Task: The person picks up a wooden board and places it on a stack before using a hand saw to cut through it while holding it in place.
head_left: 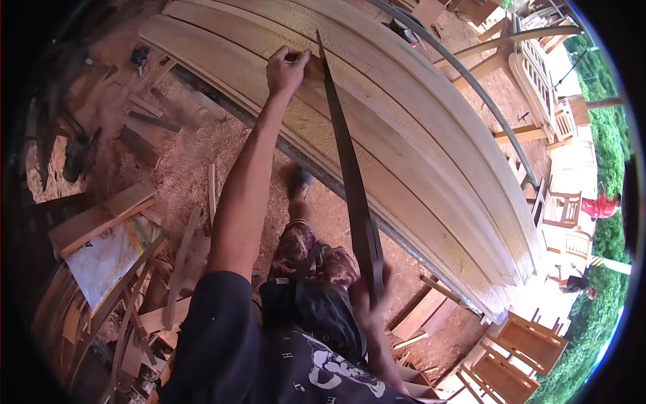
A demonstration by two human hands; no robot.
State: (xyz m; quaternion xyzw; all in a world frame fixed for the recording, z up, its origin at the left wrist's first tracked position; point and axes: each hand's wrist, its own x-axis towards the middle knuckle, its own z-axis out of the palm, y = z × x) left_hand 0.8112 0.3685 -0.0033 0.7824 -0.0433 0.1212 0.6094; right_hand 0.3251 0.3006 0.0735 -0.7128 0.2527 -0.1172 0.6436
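Note:
A long dark handsaw (346, 151) with a tapering blade runs from my lap out over a row of pale wooden boards (404, 155). My right hand (365, 296), low beside my right thigh and blurred, is closed around the handle end of the saw. Over the far part of the boards, my left hand (288, 69) has its fingers curled and pinched together. A small brown piece of wood (313, 69) shows between those fingers and the blade, close to the saw's narrow tip. Sawdust lies on the boards around it.
The boards rest on a long grey-edged support (323, 176). Wood offcuts (151, 121) and shavings cover the ground at left. A curved pole (464, 71) passes beyond the boards. Wooden chairs (528, 343) stand at right, with a person in red (599, 207) and another person (577, 283) farther off.

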